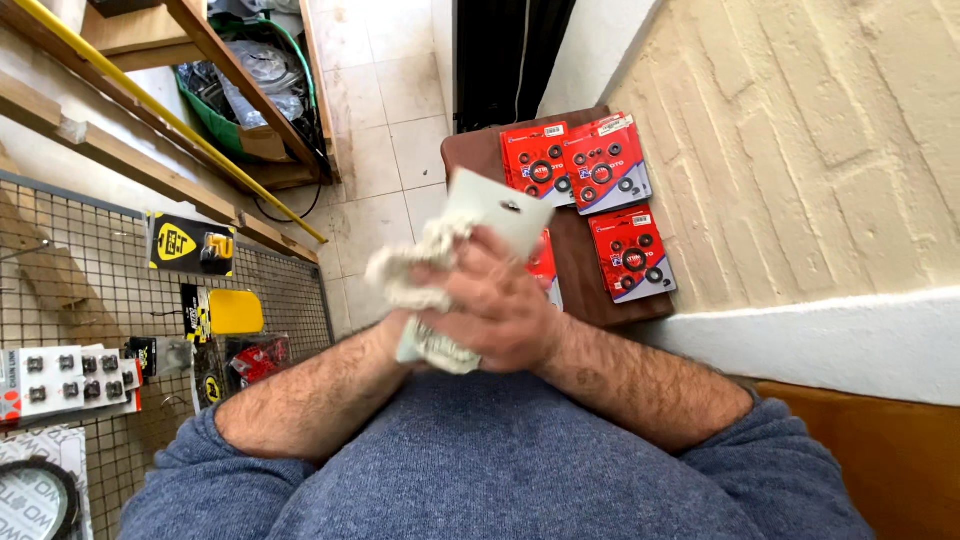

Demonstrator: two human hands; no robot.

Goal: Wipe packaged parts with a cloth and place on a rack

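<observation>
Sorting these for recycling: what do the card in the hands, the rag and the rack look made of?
Card: seemingly matte white cardboard, flat, with a punched hang hole. Rag: off-white woven cloth, soft, frayed and bunched. Rack: dark metal wire, a thin rigid grid.

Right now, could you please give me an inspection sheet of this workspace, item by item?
Surface: brown board on the tiled floor, against the brick wall.
Job's things: whitish rag and a pale hang card, its back to the camera.
Clutter: three red blister cards of black rings on the board, a fourth partly hidden behind the hands.
Grippers: right hand wraps over card and rag; left hand mostly hidden beneath, gripping them.
Cables: dark cord on the floor beneath the wooden shelf.
Surroundings: wire grid panel hung with packaged parts, wooden shelf with a green bin.
</observation>
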